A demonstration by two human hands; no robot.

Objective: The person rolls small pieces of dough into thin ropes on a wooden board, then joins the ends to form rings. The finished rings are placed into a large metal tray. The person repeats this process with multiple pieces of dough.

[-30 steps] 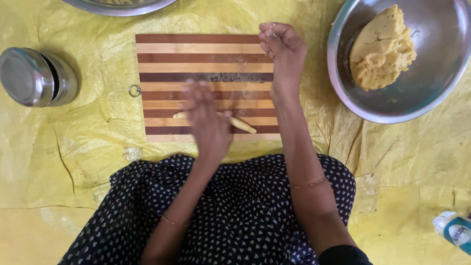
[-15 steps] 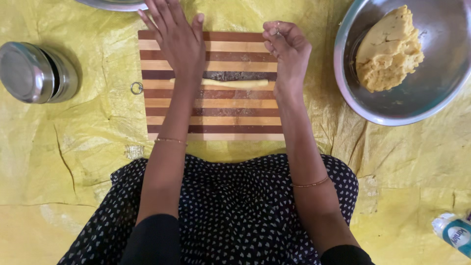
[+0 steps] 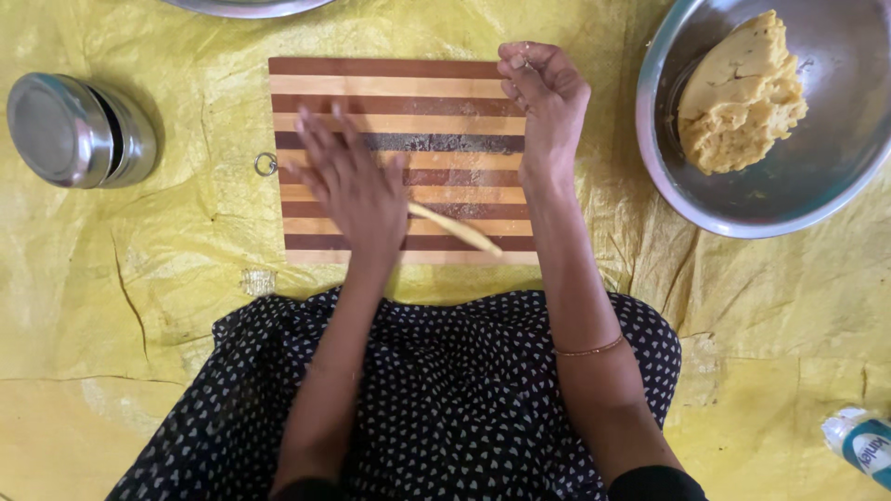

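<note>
Head view: left hand (image 3: 357, 190) flat on dough rope (image 3: 455, 228) mid-board, right hand (image 3: 548, 97) loosely curled, empty, at striped board (image 3: 399, 83) edge.

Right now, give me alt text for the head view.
Left hand lies flat on a thin dough rope on a striped wooden board; right hand rests curled at the board's edge. A steel bowl of dough sits right.

A crinkly yellow sheet (image 3: 167, 278) covers the floor, and on it lie a stripy wooden board (image 3: 408, 102) in the top middle, a shiny tin (image 3: 79, 130) at upper left, and a big metal bowl (image 3: 817, 186) at upper right.
</note>
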